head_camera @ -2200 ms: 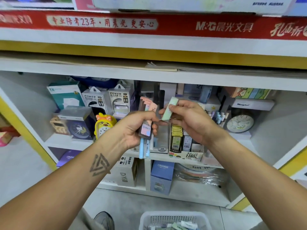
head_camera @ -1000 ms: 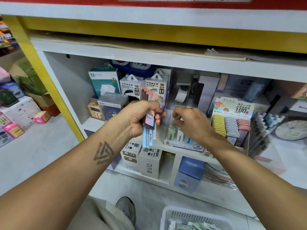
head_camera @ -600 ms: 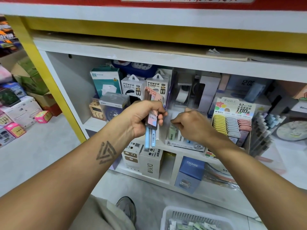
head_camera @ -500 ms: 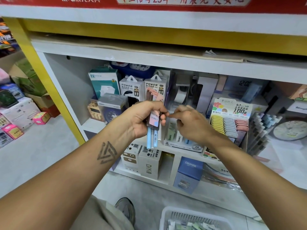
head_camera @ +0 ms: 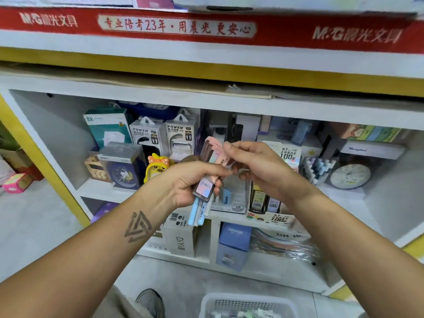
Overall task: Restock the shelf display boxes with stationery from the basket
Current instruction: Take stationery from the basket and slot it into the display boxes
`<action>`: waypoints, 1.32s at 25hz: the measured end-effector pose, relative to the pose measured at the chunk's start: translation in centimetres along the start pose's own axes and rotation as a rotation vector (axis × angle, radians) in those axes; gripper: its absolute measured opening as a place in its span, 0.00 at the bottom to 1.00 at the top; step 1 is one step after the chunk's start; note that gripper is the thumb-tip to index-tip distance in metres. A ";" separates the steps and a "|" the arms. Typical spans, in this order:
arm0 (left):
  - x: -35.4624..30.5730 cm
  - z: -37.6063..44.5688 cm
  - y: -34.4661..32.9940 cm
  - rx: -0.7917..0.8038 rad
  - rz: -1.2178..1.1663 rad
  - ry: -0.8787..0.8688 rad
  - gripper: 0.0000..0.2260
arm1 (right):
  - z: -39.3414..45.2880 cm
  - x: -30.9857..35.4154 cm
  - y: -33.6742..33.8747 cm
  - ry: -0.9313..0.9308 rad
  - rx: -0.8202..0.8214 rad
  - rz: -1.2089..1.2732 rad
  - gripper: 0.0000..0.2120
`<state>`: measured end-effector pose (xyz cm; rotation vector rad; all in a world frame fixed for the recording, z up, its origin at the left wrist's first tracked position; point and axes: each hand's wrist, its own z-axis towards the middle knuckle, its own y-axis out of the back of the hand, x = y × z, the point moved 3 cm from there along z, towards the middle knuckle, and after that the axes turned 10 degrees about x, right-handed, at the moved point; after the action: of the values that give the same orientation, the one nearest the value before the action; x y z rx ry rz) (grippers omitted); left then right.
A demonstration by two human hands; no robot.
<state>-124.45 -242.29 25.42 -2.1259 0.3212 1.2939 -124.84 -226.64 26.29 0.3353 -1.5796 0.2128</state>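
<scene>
The left hand gripped a bundle of stationery packs and pens, fingers curled tight round them. The right hand pinched the top of a pink pack in that bundle, thumb and fingers closed on it. Behind them stood the white shelf, crowded with boxes. On it, just right of the hands, sat a display box of lead refills. The white basket lay on the floor below, holding more stationery.
</scene>
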 end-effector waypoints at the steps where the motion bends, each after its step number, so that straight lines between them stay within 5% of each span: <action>1: 0.2 0.3 -0.5 -0.007 0.056 -0.001 0.06 | -0.4 0.1 0.3 0.002 -0.015 -0.013 0.17; 14: 0.2 4.0 -6.3 0.025 -0.076 -0.136 0.07 | -7.0 0.6 8.5 0.039 -0.173 0.121 0.08; 17: 0.4 4.1 -5.7 -0.073 -0.052 -0.172 0.06 | -7.2 1.0 8.0 0.057 -0.118 -0.240 0.08; 21: 0.3 3.9 -4.7 -0.196 0.082 -0.204 0.08 | -6.2 1.7 5.7 0.164 -0.077 -1.209 0.11; 23: 0.0 3.5 -4.2 -0.205 0.109 -0.212 0.08 | -5.4 1.9 4.2 0.186 -0.035 -1.349 0.07; 25: -0.5 3.0 -3.4 -0.193 0.004 -0.224 0.06 | -4.6 2.0 3.4 0.146 -0.032 -1.118 0.09; 27: -1.4 2.5 -2.2 -0.189 -0.105 -0.239 0.05 | -4.2 1.8 3.4 0.074 -0.057 -0.599 0.03; 29: -2.0 1.8 -0.9 -0.219 -0.116 -0.241 0.04 | -4.2 1.5 3.4 0.045 -0.032 -0.256 0.12; 33: -1.9 0.7 0.5 -0.242 -0.114 -0.186 0.04 | -3.9 1.3 2.8 0.069 0.008 -0.184 0.07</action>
<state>-126.16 -242.43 26.63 -2.1625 -0.0370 1.5120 -122.18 -222.82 27.98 0.4716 -1.4705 0.0874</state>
